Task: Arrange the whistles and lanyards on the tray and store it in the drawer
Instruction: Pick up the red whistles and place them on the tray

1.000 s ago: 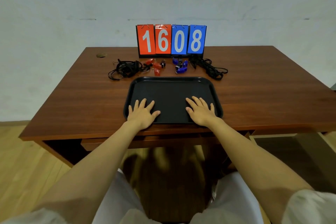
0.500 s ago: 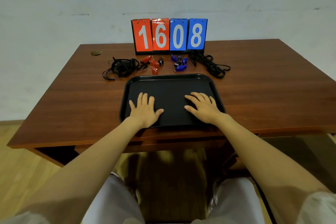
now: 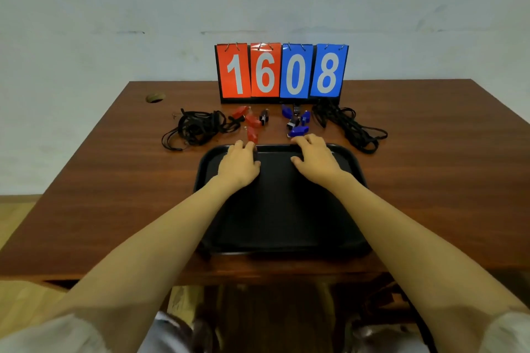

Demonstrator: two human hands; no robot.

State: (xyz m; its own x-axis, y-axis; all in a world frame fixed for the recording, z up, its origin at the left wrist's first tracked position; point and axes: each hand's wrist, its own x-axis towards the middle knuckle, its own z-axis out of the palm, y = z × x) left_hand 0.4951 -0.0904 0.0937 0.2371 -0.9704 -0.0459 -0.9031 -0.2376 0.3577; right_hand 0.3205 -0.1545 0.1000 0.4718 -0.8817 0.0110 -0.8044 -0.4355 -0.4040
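A black tray (image 3: 286, 209) lies on the wooden desk (image 3: 114, 180) in front of me. Beyond its far rim lie several red whistles (image 3: 251, 123) on the left and several blue whistles (image 3: 298, 125) on the right. A tangled bundle of black lanyards (image 3: 198, 127) sits left of the red ones, and a second lanyard bundle (image 3: 351, 127) lies right of the blue ones. My left hand (image 3: 239, 165) is at the tray's far rim, fingers bent down just before the nearest red whistle. My right hand (image 3: 312, 157) reaches the far rim too, fingertips beside the nearest blue whistle. Neither hand visibly holds anything.
A flip scoreboard (image 3: 282, 71) reading 1608 stands at the back of the desk against the wall. A small round cable hole (image 3: 155, 97) is at the desk's back left. Bare wood extends left and right of the tray.
Both hands have slid from the tray's near part forward to its far rim, close to the whistles. My head has moved nearer to the desk.
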